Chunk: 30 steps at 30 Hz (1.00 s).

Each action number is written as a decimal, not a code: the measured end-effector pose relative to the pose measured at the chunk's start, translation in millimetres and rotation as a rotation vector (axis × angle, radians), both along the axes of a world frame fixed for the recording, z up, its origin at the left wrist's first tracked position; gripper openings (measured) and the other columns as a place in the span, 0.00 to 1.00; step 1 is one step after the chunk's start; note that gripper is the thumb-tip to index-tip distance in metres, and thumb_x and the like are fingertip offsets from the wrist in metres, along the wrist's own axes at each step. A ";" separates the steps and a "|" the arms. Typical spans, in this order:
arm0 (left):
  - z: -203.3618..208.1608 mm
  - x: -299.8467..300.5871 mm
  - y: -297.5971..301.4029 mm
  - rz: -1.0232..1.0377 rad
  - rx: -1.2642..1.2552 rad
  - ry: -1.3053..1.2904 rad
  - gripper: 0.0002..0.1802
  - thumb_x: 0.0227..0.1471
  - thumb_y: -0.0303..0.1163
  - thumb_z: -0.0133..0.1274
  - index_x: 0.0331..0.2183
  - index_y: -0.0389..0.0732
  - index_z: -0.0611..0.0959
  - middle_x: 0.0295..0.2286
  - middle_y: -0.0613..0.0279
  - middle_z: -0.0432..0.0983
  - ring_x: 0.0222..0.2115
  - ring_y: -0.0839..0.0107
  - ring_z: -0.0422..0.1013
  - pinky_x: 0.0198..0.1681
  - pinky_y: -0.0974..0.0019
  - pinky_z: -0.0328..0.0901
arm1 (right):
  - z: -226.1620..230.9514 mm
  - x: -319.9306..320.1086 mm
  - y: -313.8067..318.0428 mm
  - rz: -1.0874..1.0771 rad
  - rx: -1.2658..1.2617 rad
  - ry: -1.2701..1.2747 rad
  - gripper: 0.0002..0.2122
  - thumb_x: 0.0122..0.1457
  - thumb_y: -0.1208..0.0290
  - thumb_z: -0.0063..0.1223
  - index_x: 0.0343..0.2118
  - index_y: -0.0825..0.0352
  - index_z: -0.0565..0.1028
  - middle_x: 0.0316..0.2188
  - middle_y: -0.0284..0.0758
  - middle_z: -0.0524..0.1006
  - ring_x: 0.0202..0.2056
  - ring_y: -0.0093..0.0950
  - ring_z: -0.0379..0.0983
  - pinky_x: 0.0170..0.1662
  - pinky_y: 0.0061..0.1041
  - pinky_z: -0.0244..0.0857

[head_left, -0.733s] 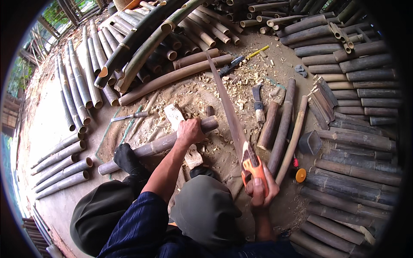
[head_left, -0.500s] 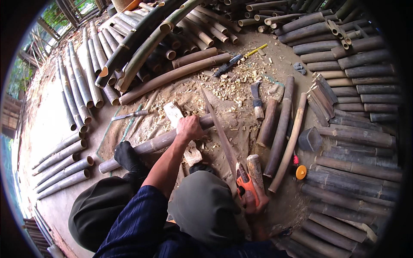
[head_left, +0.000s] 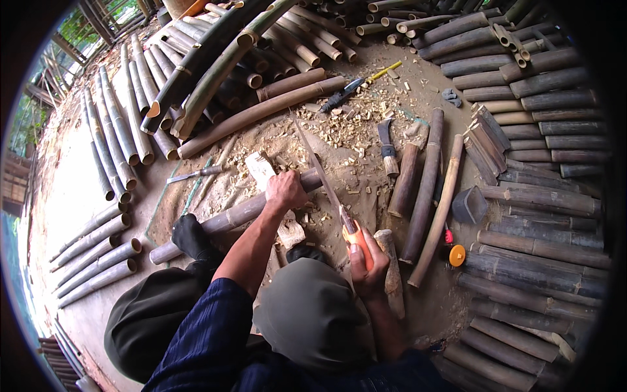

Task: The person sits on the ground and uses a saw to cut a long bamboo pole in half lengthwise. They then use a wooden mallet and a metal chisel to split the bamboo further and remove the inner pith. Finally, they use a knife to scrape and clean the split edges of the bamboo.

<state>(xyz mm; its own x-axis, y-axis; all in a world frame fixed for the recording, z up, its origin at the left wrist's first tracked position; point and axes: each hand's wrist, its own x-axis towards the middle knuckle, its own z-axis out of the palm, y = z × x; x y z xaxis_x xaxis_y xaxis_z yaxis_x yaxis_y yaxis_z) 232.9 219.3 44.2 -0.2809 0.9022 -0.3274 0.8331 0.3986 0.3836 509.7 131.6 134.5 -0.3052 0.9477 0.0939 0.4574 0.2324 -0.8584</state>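
Note:
My left hand [head_left: 285,191] grips a thick bamboo pole [head_left: 238,214] near its right end, fingers wrapped over the top. The pole lies slantwise across a pale wooden block [head_left: 290,233], and my foot in black footwear [head_left: 189,236] presses on its left part. In my right hand [head_left: 368,266] is the orange handle of a hand saw [head_left: 332,195]. Its long, narrow blade points away from me and crosses close by the pole's right end, beyond my left hand. Whether the teeth touch the bamboo I cannot tell.
Wood chips cover the ground ahead. A billhook [head_left: 386,147], a knife [head_left: 196,174] and a black-and-yellow tool [head_left: 356,88] lie there. Bamboo poles [head_left: 424,189] rest to the right beside a yellow disc [head_left: 457,255] and a dark container [head_left: 469,206]. Stacked bamboo lines both sides.
The saw and my right hand have moved forward and slightly left, away from my body. My left hand and the bamboo pole stay in place.

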 end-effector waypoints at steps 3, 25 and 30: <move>-8.8 -11.3 5.4 0.005 0.030 0.014 0.17 0.37 0.33 0.61 0.34 0.36 0.87 0.32 0.42 0.84 0.36 0.48 0.82 0.43 0.51 0.76 | 14.3 21.0 -19.8 0.022 -0.002 0.016 0.23 0.68 0.62 0.46 0.56 0.78 0.75 0.39 0.45 0.84 0.37 0.28 0.81 0.43 0.29 0.74; -13.3 -8.9 10.1 0.032 0.007 -0.001 0.20 0.34 0.34 0.62 0.34 0.37 0.87 0.32 0.43 0.84 0.37 0.47 0.82 0.43 0.51 0.76 | 10.4 -18.7 20.3 0.024 -0.025 0.044 0.20 0.66 0.68 0.48 0.56 0.77 0.75 0.39 0.46 0.83 0.38 0.29 0.80 0.44 0.28 0.73; -25.1 -4.3 1.8 0.013 -0.026 0.022 0.19 0.33 0.33 0.61 0.34 0.38 0.88 0.31 0.42 0.84 0.34 0.47 0.82 0.42 0.51 0.76 | 28.2 38.8 -28.3 0.057 0.078 -0.052 0.19 0.67 0.64 0.50 0.52 0.75 0.78 0.43 0.47 0.83 0.40 0.33 0.82 0.44 0.30 0.75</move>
